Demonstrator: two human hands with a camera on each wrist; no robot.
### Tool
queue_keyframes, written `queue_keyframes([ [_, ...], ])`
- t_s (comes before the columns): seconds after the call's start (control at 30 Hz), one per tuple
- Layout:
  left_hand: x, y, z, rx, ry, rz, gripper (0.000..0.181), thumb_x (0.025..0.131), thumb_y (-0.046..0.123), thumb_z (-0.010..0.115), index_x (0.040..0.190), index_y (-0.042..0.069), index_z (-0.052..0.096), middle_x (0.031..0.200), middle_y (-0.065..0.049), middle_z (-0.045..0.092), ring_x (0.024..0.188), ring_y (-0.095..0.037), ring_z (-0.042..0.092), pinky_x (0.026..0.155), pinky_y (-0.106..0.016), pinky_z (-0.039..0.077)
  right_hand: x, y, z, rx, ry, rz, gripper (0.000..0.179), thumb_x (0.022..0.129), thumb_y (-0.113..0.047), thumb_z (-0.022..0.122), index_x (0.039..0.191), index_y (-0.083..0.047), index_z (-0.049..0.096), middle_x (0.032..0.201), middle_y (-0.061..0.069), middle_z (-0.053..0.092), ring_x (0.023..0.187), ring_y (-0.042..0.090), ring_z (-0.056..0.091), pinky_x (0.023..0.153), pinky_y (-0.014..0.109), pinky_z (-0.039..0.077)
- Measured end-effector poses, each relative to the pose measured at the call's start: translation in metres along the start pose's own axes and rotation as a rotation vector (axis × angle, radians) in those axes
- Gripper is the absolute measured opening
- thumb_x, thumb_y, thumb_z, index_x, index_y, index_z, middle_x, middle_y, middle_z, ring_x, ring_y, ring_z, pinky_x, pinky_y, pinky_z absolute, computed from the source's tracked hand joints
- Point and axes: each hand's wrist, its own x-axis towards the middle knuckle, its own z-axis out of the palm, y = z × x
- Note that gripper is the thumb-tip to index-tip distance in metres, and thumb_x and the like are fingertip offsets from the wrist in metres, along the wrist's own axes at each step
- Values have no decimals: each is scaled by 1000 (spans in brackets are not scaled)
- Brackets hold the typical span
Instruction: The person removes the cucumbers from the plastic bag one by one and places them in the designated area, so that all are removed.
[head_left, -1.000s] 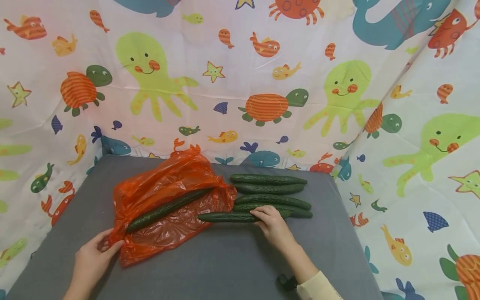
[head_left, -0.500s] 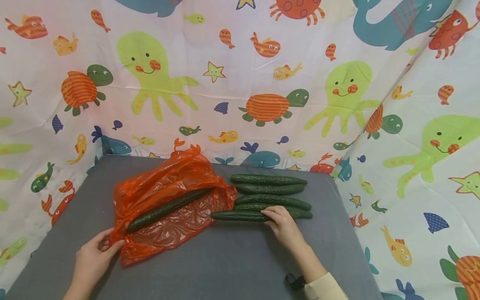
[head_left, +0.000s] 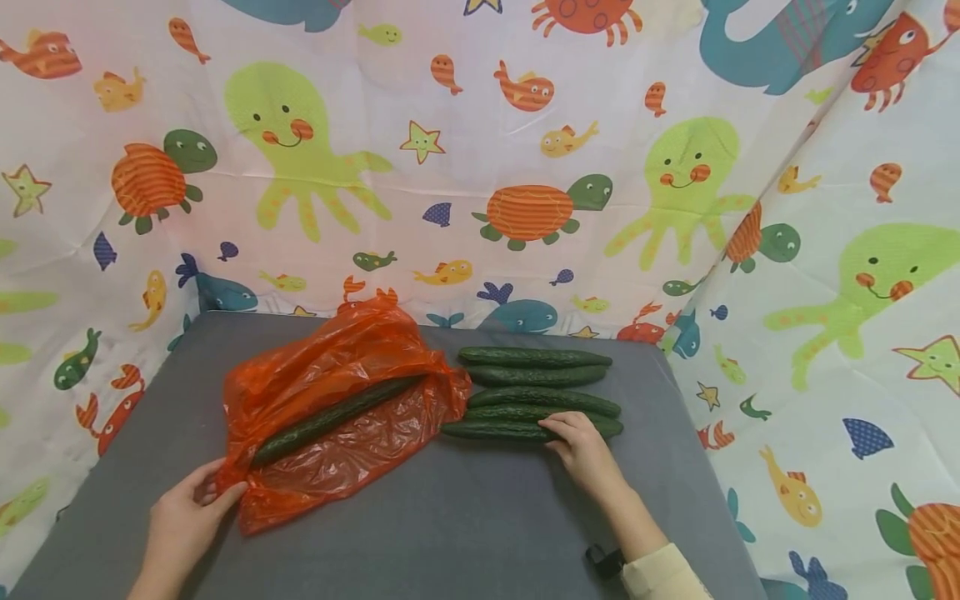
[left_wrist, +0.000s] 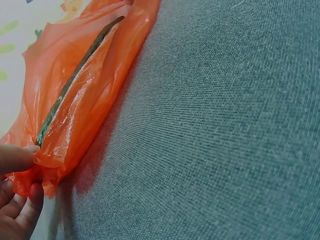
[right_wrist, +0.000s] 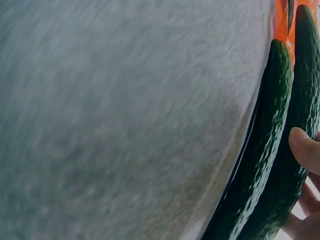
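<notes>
My left hand (head_left: pixel 180 525) pinches the lower left corner of a thin orange plastic bag (head_left: pixel 300 371) between thumb and fingers. One cucumber (head_left: pixel 330 423) lies slantwise in the bag's opening; its dark green skin also shows in the left wrist view. At the front of a row of cucumbers, my right hand (head_left: pixel 588 457) grips another cucumber (head_left: pixel 495 430) near its right part, thumb on the near side. In the right wrist view, the thumb presses on this cucumber (right_wrist: pixel 305 85), with a second one close alongside. The held cucumber's left tip is just by the bag's edge.
Several cucumbers (head_left: pixel 536 358) lie parallel behind the held one, right of the bag. They rest on a grey cloth-covered table (head_left: pixel 420 533). A sheet with sea animals (head_left: pixel 420 200) hangs behind and along both sides. A black object (head_left: pixel 603 561) sits near the right wrist.
My right hand has slid to the right with its cucumber, away from the bag and up against the row. The left hand stays at the bag's corner. The head view has shifted slightly.
</notes>
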Motion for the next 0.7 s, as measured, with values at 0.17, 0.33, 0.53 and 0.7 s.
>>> queue_keyframes([
  [0.17,1,1,-1,5,-12,-3,73,87,50,76,134,-3,59,112,-29,70,97,-40,71,79,-52,58,-4,7,-2,-13,-4,34,42,75,5,84,115,-6,75,113,8,71,109,28,63,86,43,57],
  [0.33,1,1,-1,0,-14,-10,73,88,50,76,135,-2,59,114,-29,70,99,-41,70,79,-52,58,-7,11,-5,-9,-17,61,40,77,4,83,115,-6,75,114,9,71,109,29,63,87,45,56],
  [0.53,0,0,-1,-3,-11,-21,73,88,50,75,135,-3,59,114,-29,69,100,-42,70,79,-52,59,-8,13,-5,9,-48,94,39,79,3,82,115,-8,75,115,10,71,111,30,64,89,45,56],
  [0.7,0,-1,-1,1,-5,-17,71,88,48,76,134,-3,59,110,-28,70,97,-40,70,79,-53,59,-10,17,-2,-11,-52,106,40,78,2,83,116,-8,75,115,10,72,111,30,64,88,46,56],
])
